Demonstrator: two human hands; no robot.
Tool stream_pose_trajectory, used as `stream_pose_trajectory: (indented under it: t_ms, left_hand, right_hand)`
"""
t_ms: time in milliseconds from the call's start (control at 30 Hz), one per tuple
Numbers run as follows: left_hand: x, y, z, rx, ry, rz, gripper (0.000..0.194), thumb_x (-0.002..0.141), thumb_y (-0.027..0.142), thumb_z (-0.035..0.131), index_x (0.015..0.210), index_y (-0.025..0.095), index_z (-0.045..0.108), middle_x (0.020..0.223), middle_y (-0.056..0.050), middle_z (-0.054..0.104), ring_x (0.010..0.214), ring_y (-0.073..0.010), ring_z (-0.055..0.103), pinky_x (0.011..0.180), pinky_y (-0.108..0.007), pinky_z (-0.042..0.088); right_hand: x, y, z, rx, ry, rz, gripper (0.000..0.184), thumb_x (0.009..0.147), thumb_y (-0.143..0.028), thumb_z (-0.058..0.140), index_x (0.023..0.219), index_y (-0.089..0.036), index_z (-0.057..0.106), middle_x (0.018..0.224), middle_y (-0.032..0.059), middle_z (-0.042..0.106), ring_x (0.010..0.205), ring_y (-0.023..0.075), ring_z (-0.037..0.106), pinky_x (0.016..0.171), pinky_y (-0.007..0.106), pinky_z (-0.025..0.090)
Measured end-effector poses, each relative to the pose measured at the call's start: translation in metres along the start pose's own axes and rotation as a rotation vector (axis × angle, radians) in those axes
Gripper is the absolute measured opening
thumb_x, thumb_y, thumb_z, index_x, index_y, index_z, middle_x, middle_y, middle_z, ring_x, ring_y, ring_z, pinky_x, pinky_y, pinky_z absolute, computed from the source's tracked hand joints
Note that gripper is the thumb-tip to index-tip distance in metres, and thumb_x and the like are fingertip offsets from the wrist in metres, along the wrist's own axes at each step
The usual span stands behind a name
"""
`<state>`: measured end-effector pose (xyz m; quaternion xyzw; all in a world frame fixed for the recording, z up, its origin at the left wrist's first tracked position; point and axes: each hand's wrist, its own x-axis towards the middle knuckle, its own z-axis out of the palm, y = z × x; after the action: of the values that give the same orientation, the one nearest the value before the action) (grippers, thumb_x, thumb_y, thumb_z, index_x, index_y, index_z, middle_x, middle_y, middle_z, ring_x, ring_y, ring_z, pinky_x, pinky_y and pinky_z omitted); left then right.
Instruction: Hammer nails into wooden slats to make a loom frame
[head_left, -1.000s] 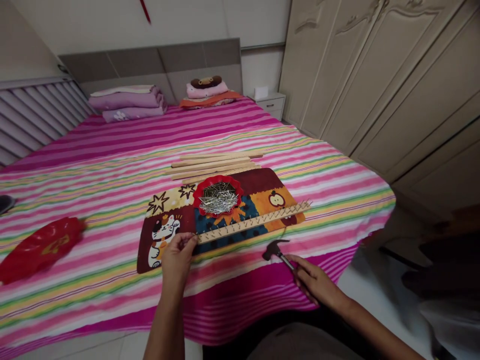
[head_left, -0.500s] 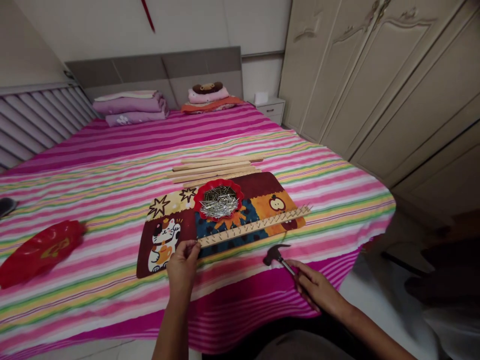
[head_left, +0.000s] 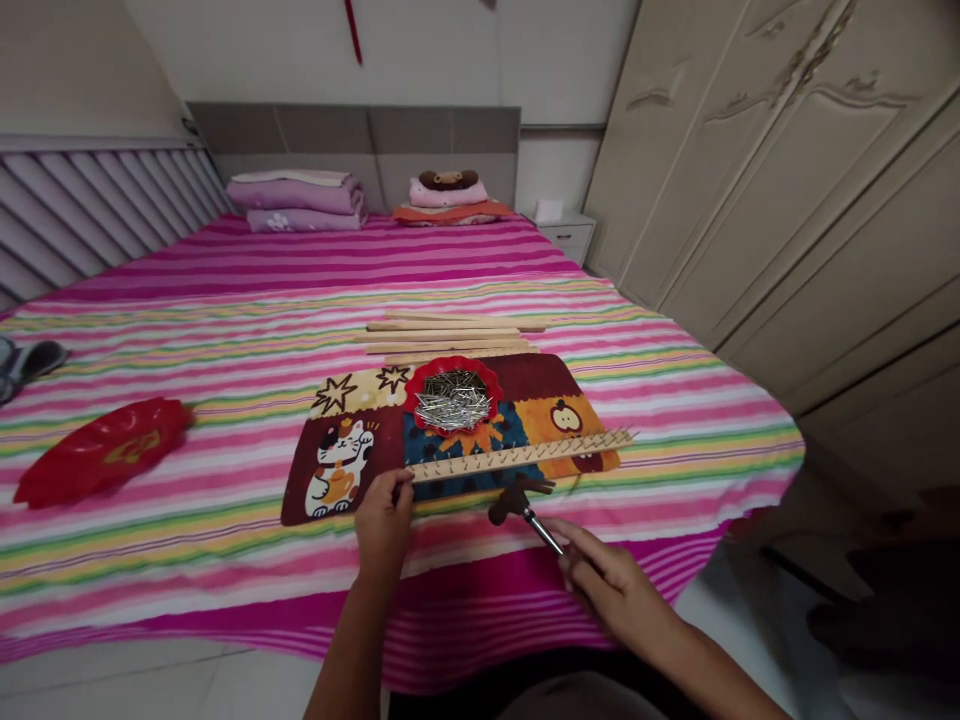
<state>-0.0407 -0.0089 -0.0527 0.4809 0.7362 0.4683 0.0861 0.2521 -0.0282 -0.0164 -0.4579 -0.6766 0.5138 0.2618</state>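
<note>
A wooden strip (head_left: 480,461) with a row of nails standing up along it lies across a patterned mat (head_left: 517,415). At its left end is my left hand (head_left: 386,515), thumb and fingers pinched on the wood; whether a nail is also between the fingertips I cannot make out. My right hand (head_left: 611,580) grips a claw hammer (head_left: 541,530) by its handle. The hammer's dark head is just in front of the strip, apart from it. Behind the strip, a red scalloped bowl (head_left: 491,400) full of loose nails sits on the mat.
Several more wooden strips (head_left: 450,335) lie behind the mat on the striped bedspread (head_left: 247,350). To the left is a red dish (head_left: 105,450), with a grey object (head_left: 34,365) beyond it. Folded bedding (head_left: 300,200) is stacked by the headboard; a wardrobe (head_left: 712,150) stands on the right.
The hammer has moved left and slightly up, closer to the left end of the strip, its head turned. My left hand stays at that end. The view has shifted a little.
</note>
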Motion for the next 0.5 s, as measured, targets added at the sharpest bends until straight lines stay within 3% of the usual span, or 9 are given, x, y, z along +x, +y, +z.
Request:
stream_pose_trajectory:
  t_ms: [200,500]
  left_hand:
    - [0.002,0.003,0.001,-0.036,-0.055,-0.052,0.024,0.072,0.039,0.053,0.084,0.021,0.064,0.076,-0.004,0.066,0.069,-0.0176,0.062,0.071,-0.030,0.048]
    - [0.000,0.003,0.000,-0.052,-0.010,-0.025,0.023,0.076,0.041,0.051,0.075,0.022,0.064,0.078,-0.004,0.067,0.077,-0.0180,0.061,0.072,-0.029,0.046]
  right_hand:
    - [0.020,-0.020,0.013,-0.030,-0.022,-0.146,0.049,0.088,-0.027,0.040,0.134,-0.015,0.052,0.059,-0.0037,0.045,0.050,0.0117,0.040,0.049,0.023,0.037]
    - [0.044,-0.043,0.033,-0.102,-0.029,-0.232,0.044,0.088,-0.020,0.039,0.129,-0.017,0.056,0.056,-0.0060,0.045,0.045,0.0098,0.038,0.045,0.020,0.035]
